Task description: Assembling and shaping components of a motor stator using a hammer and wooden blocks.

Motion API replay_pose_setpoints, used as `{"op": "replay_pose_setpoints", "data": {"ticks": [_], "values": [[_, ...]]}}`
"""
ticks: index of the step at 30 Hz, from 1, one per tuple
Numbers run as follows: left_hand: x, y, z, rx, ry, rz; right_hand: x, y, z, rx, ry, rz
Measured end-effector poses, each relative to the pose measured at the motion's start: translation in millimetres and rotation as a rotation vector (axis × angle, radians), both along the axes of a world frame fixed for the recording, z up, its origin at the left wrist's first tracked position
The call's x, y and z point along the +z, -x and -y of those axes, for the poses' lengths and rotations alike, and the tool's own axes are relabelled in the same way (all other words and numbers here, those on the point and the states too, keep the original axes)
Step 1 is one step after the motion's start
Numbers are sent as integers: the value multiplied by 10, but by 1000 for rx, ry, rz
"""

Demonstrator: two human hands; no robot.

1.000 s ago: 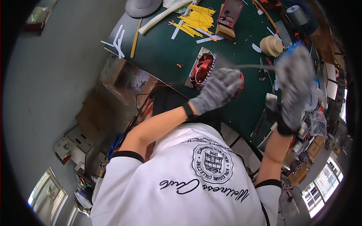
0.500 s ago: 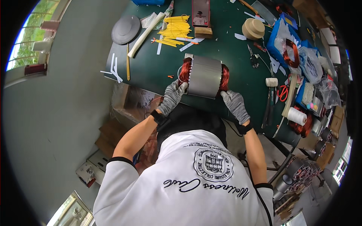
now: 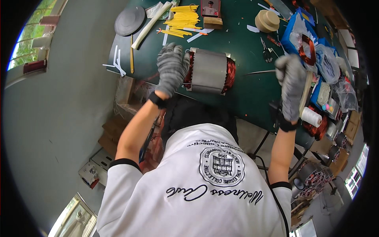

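A motor stator (image 3: 208, 71), a grey metal cylinder with red-brown copper windings (image 3: 229, 75) bulging from both ends, lies on its side at the table's near edge. My left hand (image 3: 171, 68), in a grey glove, is beside its left end, fingers extended and slightly blurred; it partly covers the left winding. To the right of the stator, apart from it, my gloved right hand (image 3: 291, 77) is closed around a thin metal rod-like tool (image 3: 258, 72) whose tip points left toward the right winding. The fingers hide the tool's handle.
Yellow sticks (image 3: 183, 19), a white tube (image 3: 152, 28) and a grey disc (image 3: 129, 20) lie at the far left. A beige cylinder (image 3: 267, 21) and pliers (image 3: 267, 51) lie right of centre. Blue bins (image 3: 290, 33) and a white thread spool (image 3: 311, 117) line the right side.
Both hands have left their holds at the stator's ends. My left hand moved up and left; my right hand swung right and took hold of the thin tool. The stator appears slightly shifted.
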State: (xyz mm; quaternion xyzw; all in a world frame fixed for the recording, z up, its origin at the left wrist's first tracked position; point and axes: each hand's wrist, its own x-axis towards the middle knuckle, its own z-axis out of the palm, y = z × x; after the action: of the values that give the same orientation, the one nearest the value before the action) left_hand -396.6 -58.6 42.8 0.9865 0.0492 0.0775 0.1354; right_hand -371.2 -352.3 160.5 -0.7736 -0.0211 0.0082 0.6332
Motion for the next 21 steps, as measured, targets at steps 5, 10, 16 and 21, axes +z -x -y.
{"op": "replay_pose_setpoints", "data": {"ticks": [5, 10, 16, 21], "values": [[150, 184, 506, -296, -153, 129, 287, 94, -316, 46, -124, 198], [-64, 84, 593, -257, -118, 13, 228, -210, -565, 193, -119, 98], [-23, 107, 564, -256, -17, 43, 341, -286, -656, 215, -17, 47], [1, 100, 575, -260, 2, 19, 337, -344, -652, 255, -29, 48]]}}
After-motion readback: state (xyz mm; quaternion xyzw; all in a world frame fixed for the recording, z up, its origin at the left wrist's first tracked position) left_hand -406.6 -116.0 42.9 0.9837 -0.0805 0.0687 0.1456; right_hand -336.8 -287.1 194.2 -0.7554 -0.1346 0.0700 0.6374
